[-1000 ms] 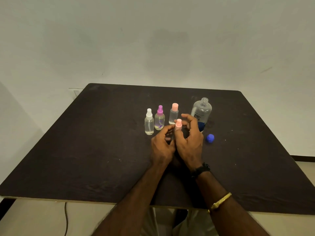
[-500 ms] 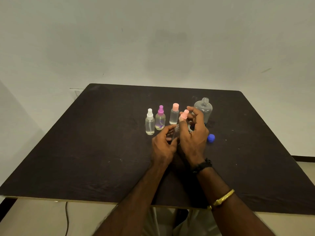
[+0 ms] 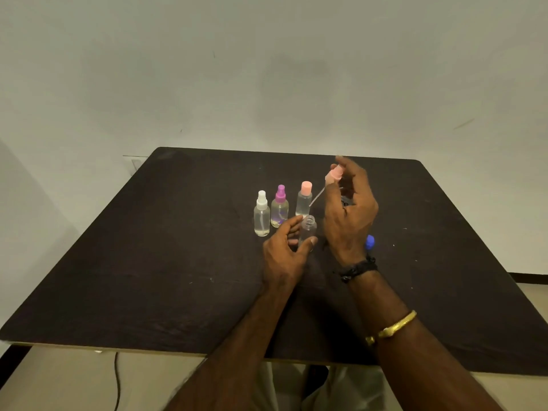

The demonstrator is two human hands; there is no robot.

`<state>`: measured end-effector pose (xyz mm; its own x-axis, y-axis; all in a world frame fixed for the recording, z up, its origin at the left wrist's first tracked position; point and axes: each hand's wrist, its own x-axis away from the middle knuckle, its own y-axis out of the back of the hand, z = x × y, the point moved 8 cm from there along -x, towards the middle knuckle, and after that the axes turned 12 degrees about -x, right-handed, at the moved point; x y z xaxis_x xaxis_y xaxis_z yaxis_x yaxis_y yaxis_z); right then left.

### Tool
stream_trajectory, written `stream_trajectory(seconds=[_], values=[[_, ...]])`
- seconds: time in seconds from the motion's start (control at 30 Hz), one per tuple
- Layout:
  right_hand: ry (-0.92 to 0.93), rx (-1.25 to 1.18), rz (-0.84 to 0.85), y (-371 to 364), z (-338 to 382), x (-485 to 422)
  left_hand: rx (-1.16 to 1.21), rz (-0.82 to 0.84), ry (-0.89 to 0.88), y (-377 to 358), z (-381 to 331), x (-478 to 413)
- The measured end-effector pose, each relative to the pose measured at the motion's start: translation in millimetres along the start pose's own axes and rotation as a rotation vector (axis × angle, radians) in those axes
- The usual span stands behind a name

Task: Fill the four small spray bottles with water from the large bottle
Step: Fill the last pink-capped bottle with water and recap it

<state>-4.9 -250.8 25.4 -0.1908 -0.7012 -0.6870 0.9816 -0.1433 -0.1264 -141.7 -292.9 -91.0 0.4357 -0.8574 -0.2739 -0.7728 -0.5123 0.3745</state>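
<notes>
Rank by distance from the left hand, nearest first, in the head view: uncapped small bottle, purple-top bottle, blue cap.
1. uncapped small bottle: held by the left hand.
2. purple-top bottle: just beyond the fingertips, in the row.
3. blue cap: off to the right, past the right hand.

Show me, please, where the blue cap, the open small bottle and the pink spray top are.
blue cap (image 3: 370, 242), head view, on its rounded side.
open small bottle (image 3: 308, 229), head view, on its clear shoulder under the neck.
pink spray top (image 3: 334, 175), head view, on its pink head above the dip tube.
</notes>
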Motion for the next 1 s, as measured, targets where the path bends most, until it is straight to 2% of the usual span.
stream_trajectory(seconds=[0.13,0.33,0.73,1.0], values=[[-0.073,0.026,-0.009,12.2,-18.5,15.7,-0.016,-0.042,-0.024,3.8,-2.0,1.2],[-0.211,0.201,0.014,27.3,-39.7,41.5,-0.029,-0.071,-0.08,5.8,-8.3,-0.1],[-0.485,0.648,0.296,31.3,-83.4,63.7,-0.104,0.063,-0.118,-9.1,-8.0,0.4],[-0.534,0.716,0.366,30.9,-90.0,67.0,-0.153,0.086,-0.116,-15.8,-0.3,-2.7]])
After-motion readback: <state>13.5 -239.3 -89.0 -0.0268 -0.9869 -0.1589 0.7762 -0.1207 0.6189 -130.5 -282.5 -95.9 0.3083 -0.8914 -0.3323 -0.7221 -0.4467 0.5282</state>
